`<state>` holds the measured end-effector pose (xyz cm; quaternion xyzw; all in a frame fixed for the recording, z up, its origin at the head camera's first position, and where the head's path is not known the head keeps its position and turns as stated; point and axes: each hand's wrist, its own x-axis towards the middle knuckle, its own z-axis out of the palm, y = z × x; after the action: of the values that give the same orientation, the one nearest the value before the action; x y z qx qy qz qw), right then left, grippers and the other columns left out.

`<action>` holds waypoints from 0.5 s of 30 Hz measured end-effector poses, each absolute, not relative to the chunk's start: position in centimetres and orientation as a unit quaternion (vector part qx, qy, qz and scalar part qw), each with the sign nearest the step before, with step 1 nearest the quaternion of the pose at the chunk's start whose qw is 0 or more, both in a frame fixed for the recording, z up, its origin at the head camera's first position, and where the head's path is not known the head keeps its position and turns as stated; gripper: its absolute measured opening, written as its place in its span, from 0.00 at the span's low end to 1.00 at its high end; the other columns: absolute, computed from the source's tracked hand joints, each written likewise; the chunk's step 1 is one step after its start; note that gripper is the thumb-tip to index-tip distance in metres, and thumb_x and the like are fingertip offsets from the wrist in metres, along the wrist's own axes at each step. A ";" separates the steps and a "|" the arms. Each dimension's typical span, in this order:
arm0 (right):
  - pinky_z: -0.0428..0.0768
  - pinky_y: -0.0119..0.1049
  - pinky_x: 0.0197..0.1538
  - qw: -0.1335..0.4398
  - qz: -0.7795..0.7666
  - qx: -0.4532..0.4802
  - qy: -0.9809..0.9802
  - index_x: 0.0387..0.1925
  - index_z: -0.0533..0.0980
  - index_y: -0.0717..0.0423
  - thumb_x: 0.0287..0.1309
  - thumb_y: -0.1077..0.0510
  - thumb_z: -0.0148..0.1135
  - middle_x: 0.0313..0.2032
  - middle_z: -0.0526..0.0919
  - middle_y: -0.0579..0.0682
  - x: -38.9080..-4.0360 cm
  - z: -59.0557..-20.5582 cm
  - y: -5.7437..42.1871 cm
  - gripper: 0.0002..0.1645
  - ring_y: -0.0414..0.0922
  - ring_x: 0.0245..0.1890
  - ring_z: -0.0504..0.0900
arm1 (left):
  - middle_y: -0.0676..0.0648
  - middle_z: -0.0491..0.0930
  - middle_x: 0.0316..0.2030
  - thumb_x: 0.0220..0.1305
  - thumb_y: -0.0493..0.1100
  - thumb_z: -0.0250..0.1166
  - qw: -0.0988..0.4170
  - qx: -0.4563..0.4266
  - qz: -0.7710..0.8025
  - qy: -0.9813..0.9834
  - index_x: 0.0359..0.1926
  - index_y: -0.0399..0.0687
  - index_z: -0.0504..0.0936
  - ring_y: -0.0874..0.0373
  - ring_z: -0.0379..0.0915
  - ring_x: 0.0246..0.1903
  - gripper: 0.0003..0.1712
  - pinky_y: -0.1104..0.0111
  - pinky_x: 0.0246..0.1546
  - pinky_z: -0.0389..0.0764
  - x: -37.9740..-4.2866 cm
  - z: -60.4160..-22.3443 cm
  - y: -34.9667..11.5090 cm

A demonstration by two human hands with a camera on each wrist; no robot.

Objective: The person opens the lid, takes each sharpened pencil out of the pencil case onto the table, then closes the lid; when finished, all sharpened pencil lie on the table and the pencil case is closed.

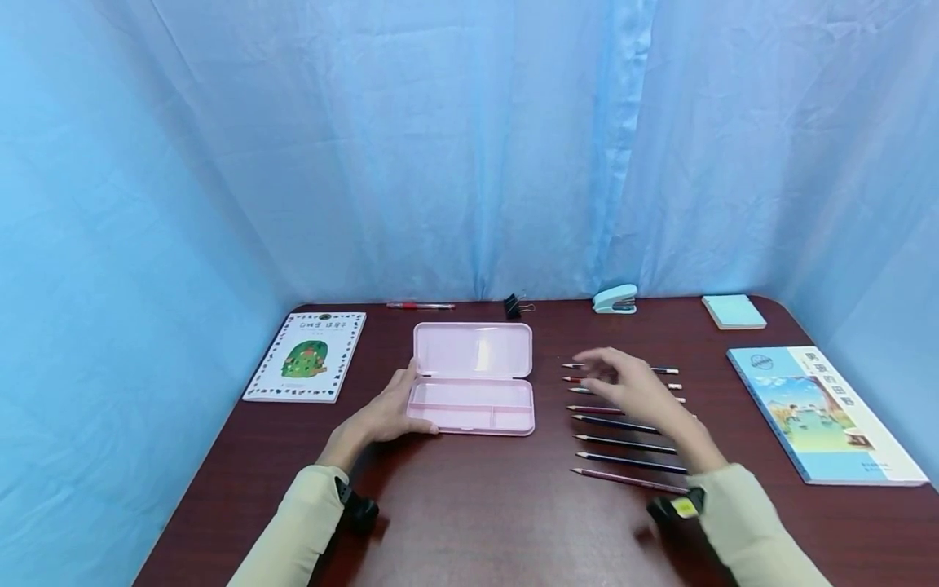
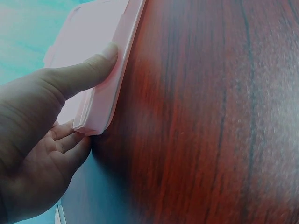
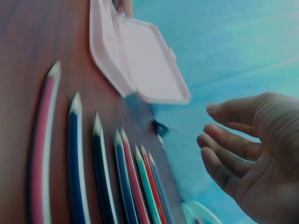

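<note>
A pink pencil case (image 1: 472, 393) lies on the table with its lid raised at the back and its compartments bare. My left hand (image 1: 389, 408) holds its left end, thumb (image 2: 100, 65) against the front side and fingers around the corner. Several pencils (image 1: 623, 444) lie in a spaced column to the right of the case, tips pointing left. Over the far pencils hovers my right hand (image 1: 623, 383), fingers loosely bent and nothing between them. In the right wrist view it is apart from the pencils (image 3: 77, 154).
Along the back stand a red pen (image 1: 421, 306), a black binder clip (image 1: 513, 306), a mint stapler (image 1: 614, 299) and a sticky-note pad (image 1: 734, 311). A white booklet (image 1: 304, 357) lies left, a larger book (image 1: 825, 416) right. Blue curtains (image 1: 469, 147) surround the table.
</note>
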<state>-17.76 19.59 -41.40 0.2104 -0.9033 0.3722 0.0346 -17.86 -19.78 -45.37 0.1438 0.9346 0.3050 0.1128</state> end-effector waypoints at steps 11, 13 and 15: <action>0.72 0.47 0.54 -0.059 0.482 0.130 -0.865 0.65 0.59 0.58 0.58 0.60 0.59 0.55 0.72 0.60 -23.3 -44.0 12.5 0.35 0.53 0.54 0.73 | 0.43 0.54 0.65 0.40 0.60 0.74 0.101 0.151 0.305 0.935 0.72 0.45 0.35 0.54 0.52 0.63 0.70 0.58 0.62 0.57 -17.9 -45.3 -19.8; 0.71 0.47 0.54 -0.052 0.490 0.121 -0.862 0.66 0.57 0.56 0.59 0.59 0.58 0.56 0.71 0.59 -23.5 -44.0 11.9 0.36 0.53 0.54 0.73 | 0.42 0.53 0.66 0.40 0.59 0.74 0.098 0.149 0.314 0.933 0.72 0.44 0.34 0.53 0.51 0.63 0.71 0.57 0.62 0.56 -17.8 -45.3 -19.7; 0.72 0.47 0.52 -0.034 0.485 0.119 -0.866 0.66 0.59 0.54 0.62 0.54 0.55 0.55 0.72 0.57 -23.4 -43.8 11.5 0.33 0.51 0.53 0.74 | 0.41 0.54 0.66 0.40 0.57 0.75 0.088 0.148 0.332 0.927 0.71 0.42 0.33 0.52 0.51 0.64 0.72 0.56 0.63 0.55 -17.8 -45.2 -19.5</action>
<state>-23.44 11.53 -43.80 0.1186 -0.8657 0.4851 -0.0345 -17.78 -19.53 -45.24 0.1482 0.9274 0.3320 0.0878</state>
